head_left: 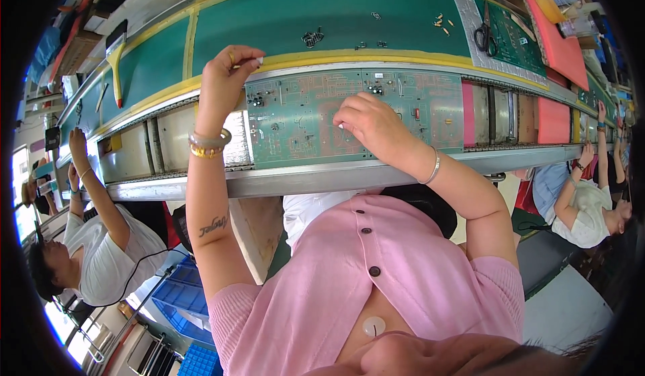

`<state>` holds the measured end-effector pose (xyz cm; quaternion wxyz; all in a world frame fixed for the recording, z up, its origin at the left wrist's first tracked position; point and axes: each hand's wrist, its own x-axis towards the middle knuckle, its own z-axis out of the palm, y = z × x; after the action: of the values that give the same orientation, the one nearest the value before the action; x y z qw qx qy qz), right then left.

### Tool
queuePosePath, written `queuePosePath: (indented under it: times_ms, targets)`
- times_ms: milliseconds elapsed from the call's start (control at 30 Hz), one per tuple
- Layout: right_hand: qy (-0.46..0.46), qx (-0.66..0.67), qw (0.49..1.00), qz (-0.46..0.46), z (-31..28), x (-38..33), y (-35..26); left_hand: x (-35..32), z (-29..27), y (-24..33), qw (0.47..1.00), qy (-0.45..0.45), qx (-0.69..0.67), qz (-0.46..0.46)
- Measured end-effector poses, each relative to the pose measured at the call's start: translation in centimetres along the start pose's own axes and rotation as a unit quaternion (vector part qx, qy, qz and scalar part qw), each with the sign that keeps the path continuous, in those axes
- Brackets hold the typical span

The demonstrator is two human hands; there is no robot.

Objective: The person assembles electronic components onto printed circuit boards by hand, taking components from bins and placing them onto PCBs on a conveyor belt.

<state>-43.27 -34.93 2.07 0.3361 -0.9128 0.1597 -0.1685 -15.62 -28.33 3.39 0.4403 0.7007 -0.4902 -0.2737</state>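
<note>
A brush [115, 72] lay at left. The left hand [225, 74] hung beside the board [309, 137] on its rails [302, 176], the right hand [371, 122] over it; both had fingers closed, white specks [260, 60] at the tips, grip unclear. Scissors [485, 29] lay right.

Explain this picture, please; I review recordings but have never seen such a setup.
A head-worn wide fisheye camera took it, looking down, so straight edges bend. The wearer's bare right hand is above flat green circuit boards carrying small dark components; the bare left hand is raised near their far left corner. A tiny white bit shows at each hand's fingertips; whether it is held, I cannot tell. Beyond, loose dark wiry parts lie on a green work surface edged in yellow. Right of these are black-handled scissors.
</note>
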Motion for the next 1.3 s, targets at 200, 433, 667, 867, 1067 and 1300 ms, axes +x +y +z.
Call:
queuePosePath:
  times_ms: [200, 433, 667, 867, 1067, 1300]
  targets:
    - [-0.027, -0.011, 1.0, -0.002, -0.4, -0.1, 0.2, -2.7, 0.2, 0.8, 1.0, 0.007, 0.005, 0.001]
    - [0.173, -0.045, 0.976, 0.124, -7.9, -0.4, 3.8, -4.1, 0.0, 1.0, 0.99, 0.033, 0.129, 0.037]
    - [0.233, -0.292, 0.913, 0.166, -15.2, -2.0, 13.9, -4.5, -1.2, 1.2, 0.975, 0.029, 0.209, 0.076]
    - [0.182, -0.215, 0.945, 0.167, -13.2, 0.1, 14.0, -4.7, -0.7, 0.1, 0.994, 0.023, 0.105, -0.015]
    - [0.171, -0.273, 0.937, 0.139, -13.0, 0.1, 13.9, -4.0, 0.7, 0.4, 0.971, 0.014, 0.219, 0.095]
    - [0.12, -0.296, 0.932, 0.171, -12.9, 0.1, 12.5, -4.0, 0.6, 0.2, 0.965, 0.009, 0.249, 0.087]
